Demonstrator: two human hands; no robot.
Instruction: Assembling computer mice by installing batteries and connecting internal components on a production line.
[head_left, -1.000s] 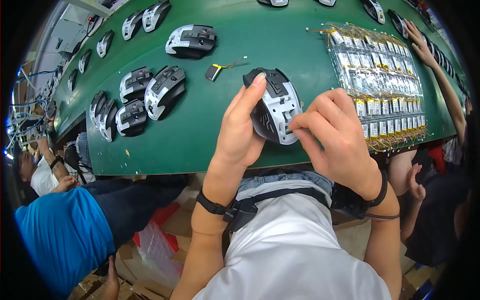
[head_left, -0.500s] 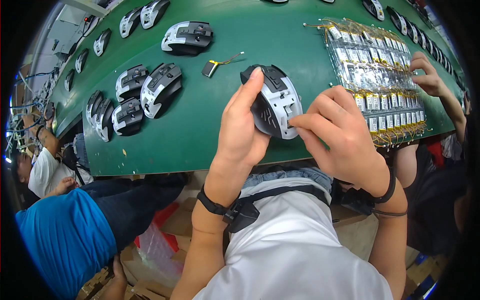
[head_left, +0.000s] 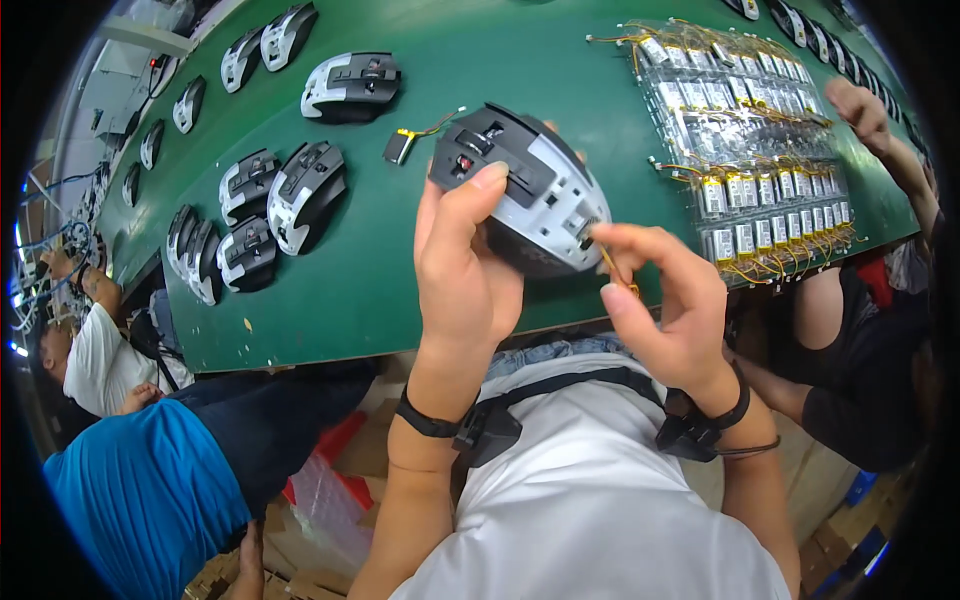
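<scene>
— So, where is the mouse shell (head_left: 520,190) right now?

— Lifted off the green tabletop (head_left: 400,290), held above its near edge. It is a black and grey computer mouse body, tilted, with its underside partly turned toward the camera.

— Who has it?

— The left hand (head_left: 465,275). Its grip is closed around the shell, thumb lying across the top and the other fingers wrapped behind.

— And the other hand?

— The right hand (head_left: 665,300) sits just beside the shell's right end. Its grip is pinched shut, thumb and forefinger meeting on a thin yellowish wire (head_left: 608,265) that touches the shell there.

— What lies nearest on the tabletop?

— A small battery with short leads (head_left: 405,143), just left of the raised shell. Farther left are more mouse bodies: one alone (head_left: 350,87) near the top, a cluster (head_left: 270,205) lower down, and a row running along the far left edge (head_left: 190,100).

— To the right?

— A clear tray of small batteries with yellow wires (head_left: 750,150), well apart from the shell. Another person's hand (head_left: 855,105) reaches in at its far corner.

— Anyone else?

— A person in a blue top (head_left: 140,500) sits at the lower left.
</scene>
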